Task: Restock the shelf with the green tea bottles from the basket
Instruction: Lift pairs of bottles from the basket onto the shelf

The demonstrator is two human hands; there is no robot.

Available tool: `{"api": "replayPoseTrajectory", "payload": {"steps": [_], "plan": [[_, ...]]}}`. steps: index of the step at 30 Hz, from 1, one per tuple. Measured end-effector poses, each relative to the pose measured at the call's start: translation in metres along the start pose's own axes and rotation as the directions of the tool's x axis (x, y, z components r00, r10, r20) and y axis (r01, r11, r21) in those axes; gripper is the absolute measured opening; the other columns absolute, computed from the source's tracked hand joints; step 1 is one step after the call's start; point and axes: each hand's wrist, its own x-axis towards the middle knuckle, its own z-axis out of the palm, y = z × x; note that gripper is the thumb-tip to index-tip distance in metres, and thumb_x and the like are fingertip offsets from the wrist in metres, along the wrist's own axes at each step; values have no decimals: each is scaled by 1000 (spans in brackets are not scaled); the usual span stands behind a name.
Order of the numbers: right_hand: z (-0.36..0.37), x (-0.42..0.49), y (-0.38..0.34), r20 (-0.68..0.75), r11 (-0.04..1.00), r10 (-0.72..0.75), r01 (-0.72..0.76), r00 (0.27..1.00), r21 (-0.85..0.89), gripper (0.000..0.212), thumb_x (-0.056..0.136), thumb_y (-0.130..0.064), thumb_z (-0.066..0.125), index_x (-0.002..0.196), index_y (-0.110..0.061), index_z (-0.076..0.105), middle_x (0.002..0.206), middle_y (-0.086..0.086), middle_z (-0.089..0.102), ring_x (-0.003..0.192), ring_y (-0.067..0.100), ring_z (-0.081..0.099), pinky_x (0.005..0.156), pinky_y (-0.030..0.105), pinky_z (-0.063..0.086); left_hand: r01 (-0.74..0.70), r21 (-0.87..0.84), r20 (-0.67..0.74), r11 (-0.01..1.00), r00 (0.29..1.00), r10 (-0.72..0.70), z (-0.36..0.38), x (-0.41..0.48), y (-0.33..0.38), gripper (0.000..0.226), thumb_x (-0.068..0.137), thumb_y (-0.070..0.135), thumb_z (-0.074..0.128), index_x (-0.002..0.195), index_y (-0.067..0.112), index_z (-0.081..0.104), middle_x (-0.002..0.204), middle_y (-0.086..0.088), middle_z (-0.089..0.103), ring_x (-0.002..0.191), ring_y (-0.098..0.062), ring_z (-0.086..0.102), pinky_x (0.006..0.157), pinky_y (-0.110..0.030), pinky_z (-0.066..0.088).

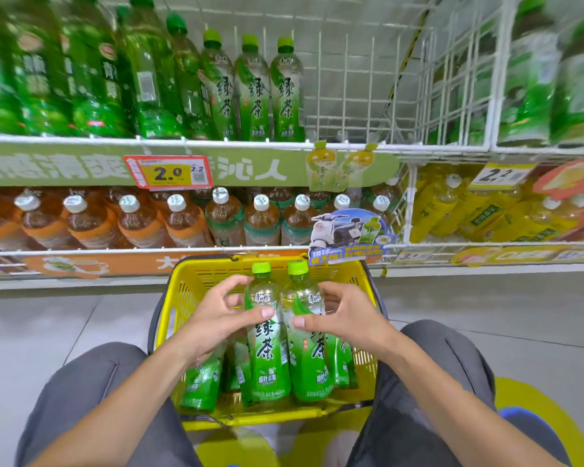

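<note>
While the person crouches with grey-trousered knees (91,382) at 7 and 5 o'clock, a yellow plastic basket (189,288) sits between them on the floor at 12 o'clock, its walls slotted and its rim smooth. Two green tea bottles stand upright in it, side by side and touching. The left hand (216,318) grips the left bottle (268,358) at the shoulder, thumb pressed on the front and fingers curled round the back. The right hand (344,315) grips the right bottle (309,362) the same way. Both bottles are slim clear plastic with lime-green screw caps, pale tea showing above a glossy green wrap printed with dark characters. More bottles of the same kind (201,382) lie tilted low in the basket, at 8 and 4 o'clock of the held pair.

Beyond the basket at 12 o'clock, the lower shelf carries a row of brown tea bottles (182,220) with white ridged caps, their labels orange toward 10 o'clock. At 2 o'clock a white wire bay holds yellow-labelled bottles (452,210).

Higher, the top shelf (81,139) has three matching green tea bottles (252,92) upright in a close row at 12 o'clock, with larger dark green bottles (91,72), blurred, toward 10 o'clock. A white wire grid (351,79) stands at 1 o'clock. A red-framed yellow price tag (169,172) hangs on the shelf's green front strip.
</note>
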Motion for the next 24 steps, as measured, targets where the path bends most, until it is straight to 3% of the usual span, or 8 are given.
{"api": "replayPoseTrajectory", "payload": {"steps": [2, 5, 9, 12, 15, 17, 20, 24], "plan": [[-11, -9, -30, -30, 998, -66, 66, 997, -4, 46, 70, -34, 92, 107, -32, 65, 89, -41, 66, 92, -19, 62, 83, 5, 46, -85, -2, -15, 996, 996, 85, -3, -11, 36, 59, 73, 8, 86, 122, 26, 57, 85, 14, 78, 77, -2, 72, 65, -19, 55], [-31, -14, -78, -88, 973, -229, 225, 970, -50, 68, 62, -55, 92, 115, -18, 71, 105, -19, 74, 100, 0, 68, 89, 21, 53, -236, 53, -31, 970, 971, 238, -5, -25, 100, 66, 64, 19, 93, 120, 27, 60, 94, 11, 77, 82, -3, 71, 64, -21, 55], [-70, -24, -150, -124, 929, -369, 366, 921, -48, 41, 76, -21, 89, 113, -15, 74, 106, -3, 79, 97, 10, 74, 84, 27, 58, -389, 126, -27, 912, 918, 396, 0, -32, 190, 57, 70, 14, 89, 115, 32, 60, 83, 19, 77, 72, 2, 69, 65, -27, 58], [-100, -28, -200, -192, 881, -474, 463, 860, -98, 31, 78, -22, 86, 108, -17, 77, 100, 0, 80, 93, 16, 75, 86, 40, 61, -473, 159, -26, 866, 875, 483, 6, -29, 251, 58, 68, 22, 91, 117, 33, 61, 92, 3, 78, 74, -6, 68, 57, -25, 55], [-127, -13, -231, -262, 848, -530, 501, 807, -172, 45, 75, -47, 88, 106, -17, 77, 101, 13, 78, 101, 39, 71, 90, 59, 55, -523, 198, -48, 829, 840, 541, 12, -16, 298, 75, 56, 42, 98, 123, 35, 64, 120, -11, 70, 98, -23, 72, 78, -44, 63], [-142, -2, -245, -300, 841, -541, 499, 786, -209, 45, 77, -48, 86, 108, -17, 77, 102, 6, 79, 103, 32, 72, 93, 54, 55, -546, 220, -68, 809, 818, 571, 20, -7, 323, 85, 53, 46, 98, 129, 31, 63, 122, -2, 69, 107, -19, 70, 83, -48, 61], [-163, 22, -254, -350, 855, -518, 480, 781, -196, 30, 82, -36, 84, 104, -16, 76, 97, -5, 79, 92, 10, 74, 91, 36, 56, -570, 214, -88, 793, 798, 597, 34, 12, 351, 93, 51, 43, 94, 135, 25, 59, 111, 13, 64, 101, -2, 64, 70, -34, 57], [-187, 57, -257, -382, 901, -433, 388, 816, -192, 17, 83, -33, 84, 88, -28, 68, 87, -20, 72, 73, -14, 64, 71, 6, 52, -526, 211, -116, 824, 824, 555, 43, 49, 364, 75, 56, 39, 97, 123, 25, 66, 102, 4, 78, 97, -19, 74, 57, -26, 52]]}}
